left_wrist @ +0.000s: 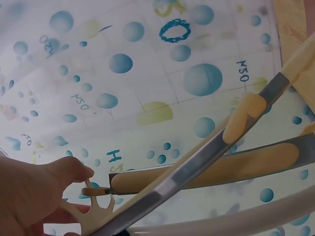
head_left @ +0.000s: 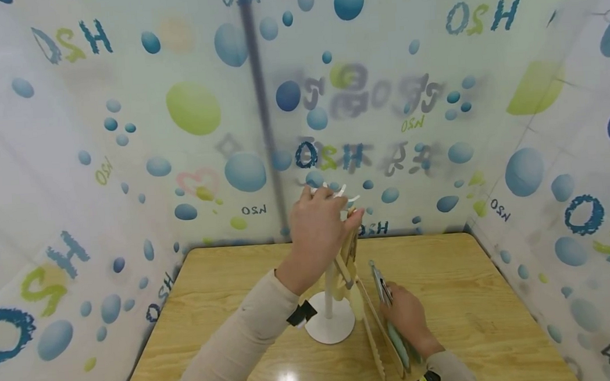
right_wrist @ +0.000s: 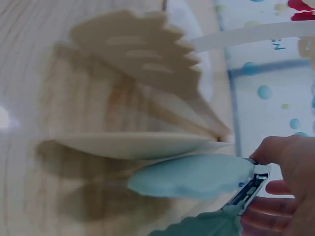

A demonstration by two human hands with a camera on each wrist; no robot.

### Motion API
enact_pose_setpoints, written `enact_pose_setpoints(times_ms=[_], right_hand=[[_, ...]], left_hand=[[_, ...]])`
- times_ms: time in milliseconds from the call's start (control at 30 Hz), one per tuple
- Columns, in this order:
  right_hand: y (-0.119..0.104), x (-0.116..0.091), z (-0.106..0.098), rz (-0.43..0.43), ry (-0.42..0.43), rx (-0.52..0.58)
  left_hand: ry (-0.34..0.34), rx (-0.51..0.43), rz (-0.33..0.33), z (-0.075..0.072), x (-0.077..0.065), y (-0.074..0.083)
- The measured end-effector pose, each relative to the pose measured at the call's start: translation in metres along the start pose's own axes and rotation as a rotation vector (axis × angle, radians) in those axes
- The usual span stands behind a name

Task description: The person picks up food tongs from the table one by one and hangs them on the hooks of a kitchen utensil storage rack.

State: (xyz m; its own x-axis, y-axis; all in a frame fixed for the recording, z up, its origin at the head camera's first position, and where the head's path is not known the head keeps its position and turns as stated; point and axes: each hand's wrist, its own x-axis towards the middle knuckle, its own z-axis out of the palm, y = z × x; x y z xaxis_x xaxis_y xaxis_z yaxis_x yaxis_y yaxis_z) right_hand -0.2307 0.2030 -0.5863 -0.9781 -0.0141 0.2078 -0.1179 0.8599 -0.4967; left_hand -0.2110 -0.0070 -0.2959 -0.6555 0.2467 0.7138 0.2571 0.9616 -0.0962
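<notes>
My left hand [head_left: 317,224] curls over the hooked top of a white stand [head_left: 330,329]. In the left wrist view, its thumb and fingers grip the pale hooks [left_wrist: 98,214]. From the top hang beige-and-metal tongs [left_wrist: 206,169], crossing close to that hand. Their slotted, toothed head [right_wrist: 142,54] shows in the right wrist view, beside another beige head [right_wrist: 138,143] seen edge-on. Low on the right, my right hand [head_left: 407,312] grips light green tongs [right_wrist: 197,176] by the metal handle. Their green heads are spread apart and point down and toward me.
The stand's round white base rests on a wooden table [head_left: 228,312]. A pale curtain [head_left: 197,144] printed with blue and green bubbles surrounds the back and sides. Beige tong ends hang between the stand and the green tongs.
</notes>
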Motion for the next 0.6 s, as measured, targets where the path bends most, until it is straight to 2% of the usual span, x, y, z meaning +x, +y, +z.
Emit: enact_pose_setpoints(times_ms=[167,367,600], right_hand=[[-0.007,0.004,-0.012,-0.016,0.035,-0.006],[-0.019,0.009,-0.029,-0.027,0.058,0.052],[-0.033,0.013,-0.049,-0.103,0.171,0.138]], left_hand=[[0.006,-0.009,0.009,-0.001,0.0,0.0],[0.005,-0.02,0.013,-0.002,0.0,0.0],[-0.029,-0.064,0.02,-0.002,0.002,0.0]])
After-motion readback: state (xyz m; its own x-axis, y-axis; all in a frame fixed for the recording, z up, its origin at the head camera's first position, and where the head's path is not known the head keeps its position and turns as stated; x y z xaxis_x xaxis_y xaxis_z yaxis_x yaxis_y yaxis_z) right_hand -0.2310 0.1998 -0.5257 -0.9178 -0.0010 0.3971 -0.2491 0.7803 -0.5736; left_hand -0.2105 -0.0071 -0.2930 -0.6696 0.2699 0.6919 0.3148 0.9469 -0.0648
